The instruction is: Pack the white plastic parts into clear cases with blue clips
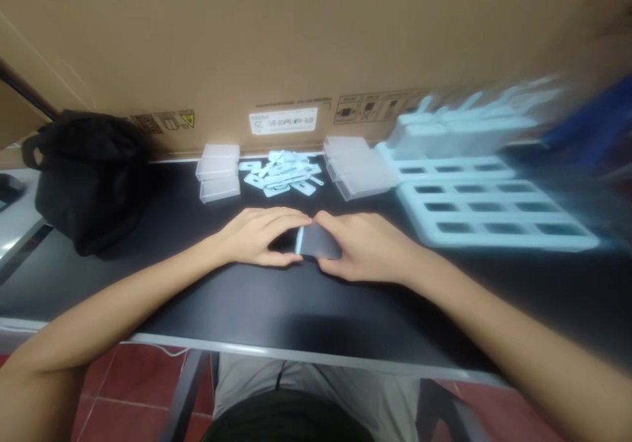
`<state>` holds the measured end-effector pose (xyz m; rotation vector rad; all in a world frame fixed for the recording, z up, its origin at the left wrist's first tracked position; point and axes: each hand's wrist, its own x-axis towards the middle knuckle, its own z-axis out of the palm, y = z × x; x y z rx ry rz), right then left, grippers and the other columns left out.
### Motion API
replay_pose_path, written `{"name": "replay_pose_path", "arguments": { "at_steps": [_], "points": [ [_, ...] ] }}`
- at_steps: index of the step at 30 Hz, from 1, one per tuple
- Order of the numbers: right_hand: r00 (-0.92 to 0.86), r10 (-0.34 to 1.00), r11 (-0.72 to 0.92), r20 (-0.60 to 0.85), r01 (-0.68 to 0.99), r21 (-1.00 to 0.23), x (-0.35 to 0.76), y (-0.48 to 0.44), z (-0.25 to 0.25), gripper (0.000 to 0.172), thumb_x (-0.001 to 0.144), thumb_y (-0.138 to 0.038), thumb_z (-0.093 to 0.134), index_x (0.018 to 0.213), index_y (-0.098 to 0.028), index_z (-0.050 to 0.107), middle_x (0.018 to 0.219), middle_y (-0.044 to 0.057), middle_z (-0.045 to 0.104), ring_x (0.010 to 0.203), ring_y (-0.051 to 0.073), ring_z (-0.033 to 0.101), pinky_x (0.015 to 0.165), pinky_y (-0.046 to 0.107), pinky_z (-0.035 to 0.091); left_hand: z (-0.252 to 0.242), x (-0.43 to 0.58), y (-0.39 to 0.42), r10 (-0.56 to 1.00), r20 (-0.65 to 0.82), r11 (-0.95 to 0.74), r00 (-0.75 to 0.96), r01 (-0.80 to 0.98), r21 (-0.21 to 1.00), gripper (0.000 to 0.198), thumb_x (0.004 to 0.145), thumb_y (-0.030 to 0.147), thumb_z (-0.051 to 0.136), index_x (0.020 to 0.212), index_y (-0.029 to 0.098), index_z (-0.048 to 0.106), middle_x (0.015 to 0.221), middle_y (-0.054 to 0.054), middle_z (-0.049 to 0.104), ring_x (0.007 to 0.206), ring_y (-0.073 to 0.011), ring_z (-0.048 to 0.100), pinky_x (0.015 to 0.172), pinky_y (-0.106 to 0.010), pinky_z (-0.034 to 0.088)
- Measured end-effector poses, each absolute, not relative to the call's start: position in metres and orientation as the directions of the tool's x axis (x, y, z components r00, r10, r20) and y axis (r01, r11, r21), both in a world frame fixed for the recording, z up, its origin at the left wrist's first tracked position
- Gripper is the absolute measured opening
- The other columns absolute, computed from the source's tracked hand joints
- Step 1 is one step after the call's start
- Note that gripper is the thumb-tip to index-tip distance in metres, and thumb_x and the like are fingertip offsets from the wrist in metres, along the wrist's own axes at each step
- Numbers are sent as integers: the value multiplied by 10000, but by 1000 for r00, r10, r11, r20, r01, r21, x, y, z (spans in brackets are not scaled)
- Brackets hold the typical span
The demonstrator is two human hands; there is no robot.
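Observation:
Low over the black tabletop, both hands meet around a small clear plastic box (322, 240). A thin light-blue strip (299, 240) runs along the box's left end. My right hand (370, 244) is closed round the box from the right, thumb at the near side and fingers at the far side. My left hand (251, 234) has its thumb and fingertips at the two ends of the blue strip, pinching it against the box. Whether the strip is seated in the box or only touches it, I cannot tell.
Behind the hands lies a pile of light-blue flat parts (284, 172), between stacked clear boxes on the left (220, 172) and more clear boxes (358, 165). Light-blue slotted trays (498, 215) stand right. A black bag (91, 178) sits left; a large cardboard box (296, 40) borders the back.

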<state>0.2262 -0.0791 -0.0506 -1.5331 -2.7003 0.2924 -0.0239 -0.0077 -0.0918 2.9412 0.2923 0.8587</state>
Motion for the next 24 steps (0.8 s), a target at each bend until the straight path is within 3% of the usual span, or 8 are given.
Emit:
{"name": "replay_pose_path", "arguments": {
  "at_steps": [6,11,24],
  "points": [
    [-534,842,508,-70,831,-227,225,-81,-45,264,900,-391,609,1078,-201,564,885,64,756,747,241,711,597,283,329,-95,-24,-2,131,621,-990,772,64,129,715,863,453,801,1491,218,551,1276,-130,765,1048,-227,789,877,-333,676],
    [-568,820,536,-68,806,-252,225,-83,-44,286,921,-422,590,1091,-197,544,912,71,756,755,242,716,604,288,341,-94,-25,1,45,655,-999,755,22,43,762,838,503,823,1468,165,558,1195,-161,770,1040,-256,783,850,-356,678],
    [-623,782,594,1,744,-306,228,-84,-47,270,913,-392,599,1085,-192,542,914,67,750,717,220,690,598,290,348,-97,-23,0,-14,696,-998,718,34,-55,722,919,606,677,1482,184,517,1137,-142,730,966,-253,760,735,-358,661]
  ]
}}
